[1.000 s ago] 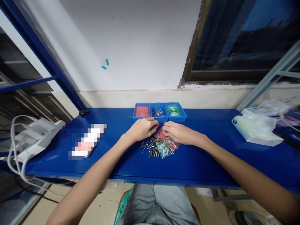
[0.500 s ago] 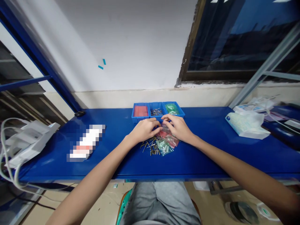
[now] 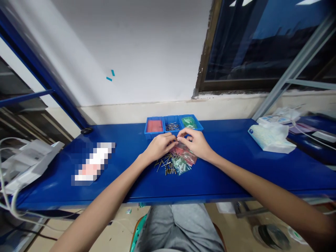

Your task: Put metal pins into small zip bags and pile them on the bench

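Shows red plastic bag point(image 3: 192, 159) on blue table point(image 3: 126, 140), partly beneath right hand point(image 3: 195, 141), slanting lengthwise toward near right. Curls left hand point(image 3: 160, 145) inward, arches right thumb and forefinger; can't tell what either grips. Brings fingertips closer together than one second ago.

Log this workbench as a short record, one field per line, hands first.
Left hand: fingers bent, tips close to the right hand; exact grip unclear
Right hand: fingers curled above the red packets; exact hold unclear
Below hands: loose metal pins, with a green packet to their right
Left bin: red material
Middle bin: metal pieces
Right bin: green material
Far right: tissue pack
Far left: white unit with cables
Surface: blue table
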`<state>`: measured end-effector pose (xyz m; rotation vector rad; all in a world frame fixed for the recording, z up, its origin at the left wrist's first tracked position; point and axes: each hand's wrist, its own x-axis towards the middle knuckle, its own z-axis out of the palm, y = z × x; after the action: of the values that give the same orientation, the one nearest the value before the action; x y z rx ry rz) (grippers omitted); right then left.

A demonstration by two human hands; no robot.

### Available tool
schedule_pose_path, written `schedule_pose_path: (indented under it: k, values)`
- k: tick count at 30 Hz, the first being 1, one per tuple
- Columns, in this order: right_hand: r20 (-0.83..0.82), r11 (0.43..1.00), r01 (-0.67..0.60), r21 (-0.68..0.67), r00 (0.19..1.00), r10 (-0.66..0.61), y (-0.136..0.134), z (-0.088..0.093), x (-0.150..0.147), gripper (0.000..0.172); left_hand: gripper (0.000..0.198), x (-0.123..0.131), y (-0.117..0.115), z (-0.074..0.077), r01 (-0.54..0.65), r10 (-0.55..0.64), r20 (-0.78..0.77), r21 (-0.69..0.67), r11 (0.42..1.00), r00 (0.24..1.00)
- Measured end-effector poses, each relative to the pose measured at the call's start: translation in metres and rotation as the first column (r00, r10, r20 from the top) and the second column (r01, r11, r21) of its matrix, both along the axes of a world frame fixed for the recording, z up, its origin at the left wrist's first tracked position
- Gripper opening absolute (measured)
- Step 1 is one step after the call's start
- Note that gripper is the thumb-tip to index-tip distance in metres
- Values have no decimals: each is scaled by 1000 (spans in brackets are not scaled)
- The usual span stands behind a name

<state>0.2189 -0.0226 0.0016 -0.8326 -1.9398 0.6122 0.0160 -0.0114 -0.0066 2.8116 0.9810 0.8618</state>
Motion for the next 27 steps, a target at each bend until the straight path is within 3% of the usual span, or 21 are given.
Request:
schedule_pose_path:
  k: [8,12,15,19,27]
  values:
    - [48,995,79,64,995,-82,-1,-5,-4,3,16,-1,-1,2,-12,14,100,-23,1000,995]
    - [223,940,81,332,961,-162,-2,-3,1,11,18,-4,3,0,-9,12,110,-22,1000,994]
    - [441,871,-11,492,865,-238,0,3,9,22,19,-5,3,0,1,4,162,-28,1000,987]
    - [519,866,-25,499,809,-276,2,6,16,26,22,-2,-1,4,-9,11,192,-12,1000,981]
    - [395,912,54,406,890,-228,6,-4,17,23,26,0,-8,9,-62,57,136,36,997,989]
